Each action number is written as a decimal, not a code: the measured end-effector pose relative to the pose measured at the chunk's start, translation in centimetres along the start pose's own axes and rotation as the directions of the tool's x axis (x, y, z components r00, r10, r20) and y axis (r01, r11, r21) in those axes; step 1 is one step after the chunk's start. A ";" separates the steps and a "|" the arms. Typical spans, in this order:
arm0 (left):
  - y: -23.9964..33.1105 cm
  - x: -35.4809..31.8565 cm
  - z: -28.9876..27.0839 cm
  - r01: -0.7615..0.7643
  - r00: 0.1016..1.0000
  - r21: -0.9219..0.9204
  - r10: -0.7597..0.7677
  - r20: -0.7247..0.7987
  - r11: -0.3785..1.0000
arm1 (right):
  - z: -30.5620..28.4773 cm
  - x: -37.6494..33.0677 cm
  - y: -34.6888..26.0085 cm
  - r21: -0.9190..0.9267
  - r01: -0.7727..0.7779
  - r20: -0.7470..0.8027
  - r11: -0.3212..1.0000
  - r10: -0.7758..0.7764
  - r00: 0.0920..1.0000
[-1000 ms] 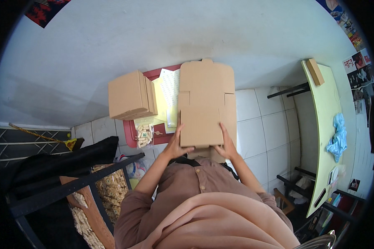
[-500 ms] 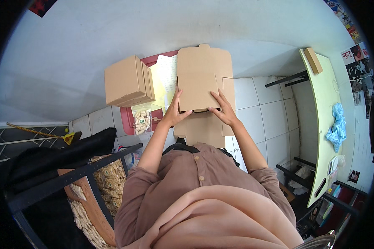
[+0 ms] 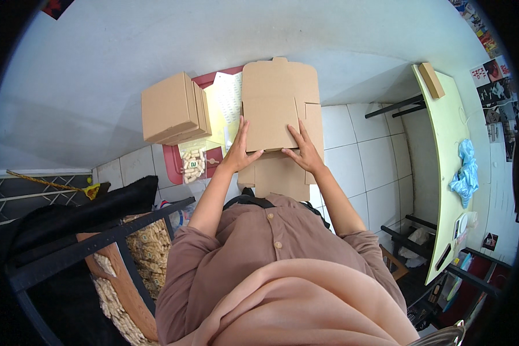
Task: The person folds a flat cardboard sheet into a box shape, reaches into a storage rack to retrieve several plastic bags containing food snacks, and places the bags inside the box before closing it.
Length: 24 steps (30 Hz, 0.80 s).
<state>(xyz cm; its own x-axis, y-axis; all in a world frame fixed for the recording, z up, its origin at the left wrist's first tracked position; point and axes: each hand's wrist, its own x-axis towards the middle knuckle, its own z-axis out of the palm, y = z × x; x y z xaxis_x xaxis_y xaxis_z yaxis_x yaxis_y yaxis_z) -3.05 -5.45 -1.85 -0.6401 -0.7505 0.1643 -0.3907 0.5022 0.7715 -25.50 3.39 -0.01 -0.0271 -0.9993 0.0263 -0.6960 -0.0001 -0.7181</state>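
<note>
A brown cardboard box (image 3: 270, 122), partly folded, lies in front of me on flat, unfolded cardboard (image 3: 279, 75). My left hand (image 3: 235, 154) rests at its near left corner, fingers stretched along the left side and thumb along the near edge. On the near right part of the box lies my right hand (image 3: 307, 153), fingers spread over the top and thumb pointing inward at the front edge. Both hands are open and touch the cardboard. A flat cardboard panel (image 3: 279, 179) extends from under the box toward my body.
Stacked cardboard boxes (image 3: 170, 109) stand to the left on a red low table (image 3: 173, 164), beside written paper sheets (image 3: 228, 95) and a clear bag of pale pieces (image 3: 193, 164). A pale green table (image 3: 444, 173) at right holds a blue plastic bag (image 3: 465, 173). A black metal frame (image 3: 98, 245) is lower left.
The whole view has shifted slightly. My right thumb has slid a little left along the box's near edge; my left hand stays at its corner.
</note>
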 end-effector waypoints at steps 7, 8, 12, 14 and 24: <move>0.1 -0.1 0.0 0.018 1.000 0.015 -0.018 0.015 1.000 | 0.3 0.1 0.2 -0.001 0.040 -0.044 0.999 -0.040 0.998; 0.0 -0.1 0.1 0.013 1.000 0.013 -0.013 0.011 1.000 | 0.4 0.1 0.2 -0.005 0.038 -0.045 0.999 -0.038 0.998; -0.1 -0.1 0.1 0.011 1.000 0.004 -0.011 0.009 1.000 | 0.5 0.0 0.1 0.005 0.025 -0.037 1.000 -0.025 0.999; -0.1 -0.1 0.1 0.017 1.000 0.003 -0.017 0.011 1.000 | 0.6 -0.1 -0.1 -0.009 0.021 -0.042 1.000 -0.021 0.999; -0.2 -0.1 0.2 0.014 1.000 -0.004 -0.014 -0.011 1.000 | 0.8 -0.1 -0.5 0.004 0.026 -0.058 1.000 -0.026 0.998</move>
<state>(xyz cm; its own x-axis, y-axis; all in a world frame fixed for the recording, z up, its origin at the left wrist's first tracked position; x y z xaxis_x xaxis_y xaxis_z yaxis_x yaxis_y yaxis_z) -3.09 -5.38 -2.13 -0.6273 -0.7622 0.1600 -0.3971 0.4897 0.7762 -24.57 3.42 -0.21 -0.0505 -0.9951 0.0850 -0.6935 -0.0263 -0.7200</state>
